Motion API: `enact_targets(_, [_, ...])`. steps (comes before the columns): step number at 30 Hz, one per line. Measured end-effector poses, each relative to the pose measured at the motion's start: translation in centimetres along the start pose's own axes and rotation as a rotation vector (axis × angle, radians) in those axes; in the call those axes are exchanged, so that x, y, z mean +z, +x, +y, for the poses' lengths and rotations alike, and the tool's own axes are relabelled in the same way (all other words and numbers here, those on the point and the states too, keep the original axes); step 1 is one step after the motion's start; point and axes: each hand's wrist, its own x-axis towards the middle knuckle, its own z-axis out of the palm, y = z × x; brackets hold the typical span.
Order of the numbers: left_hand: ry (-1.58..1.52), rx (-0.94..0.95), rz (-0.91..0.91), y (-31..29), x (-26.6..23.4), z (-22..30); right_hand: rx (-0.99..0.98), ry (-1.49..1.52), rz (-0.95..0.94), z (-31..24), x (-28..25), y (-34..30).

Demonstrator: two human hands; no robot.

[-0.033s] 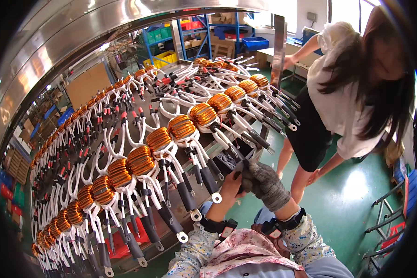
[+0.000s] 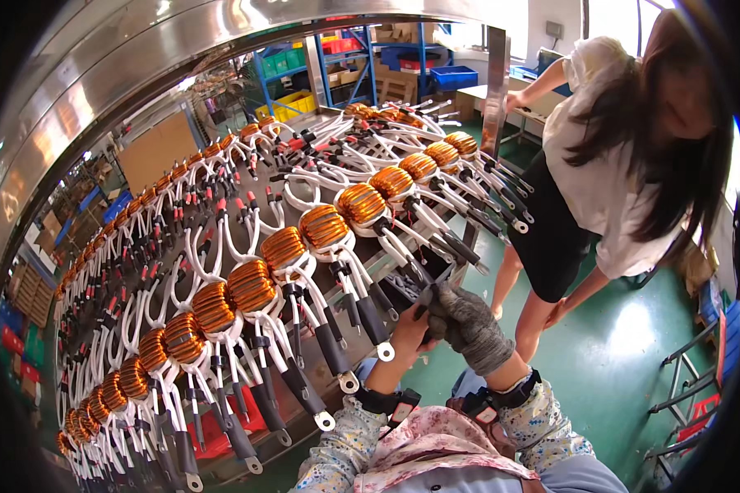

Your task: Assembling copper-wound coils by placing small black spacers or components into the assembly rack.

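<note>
A long sloping rack (image 2: 403, 283) carries a row of copper-wound coils (image 2: 252, 285), each with white leads ending in black sleeves and ring terminals (image 2: 385, 352). At the rack's near edge my two hands meet. My bare left hand (image 2: 407, 327) and my grey-gloved right hand (image 2: 471, 327) are both closed around a black-sleeved lead end (image 2: 427, 302) hanging from a coil. A black band sits on each wrist, above flowered sleeves.
Another person in a white top and black skirt (image 2: 608, 172) stands right of the rack, reaching toward its far end. Blue shelves with coloured bins (image 2: 337, 62) fill the back. A metal frame cart (image 2: 686, 378) stands on the green floor at the lower right.
</note>
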Motion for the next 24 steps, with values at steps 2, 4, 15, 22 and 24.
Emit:
enact_targets(2, [0.067,-0.019,0.082,0.1,-0.5,-0.2,-0.034,0.025,0.051,0.6,0.2,0.5])
enact_targets(4, [0.128,0.037,-0.019,1.0,-1.7,-1.0,-0.030,-0.070,0.166,0.4,0.8,0.4])
enact_targets(15, [0.099,0.107,-0.163,0.6,-2.3,-1.1,0.092,-0.262,0.133,-2.3,3.6,0.2])
enact_targets(22, [0.105,0.092,-0.249,0.6,-2.8,-0.8,0.243,0.184,-0.130,-0.7,1.1,5.7])
enact_targets(24, [0.087,0.096,-0.280,0.5,-3.1,-0.7,0.252,0.052,0.008,-0.7,1.7,5.4])
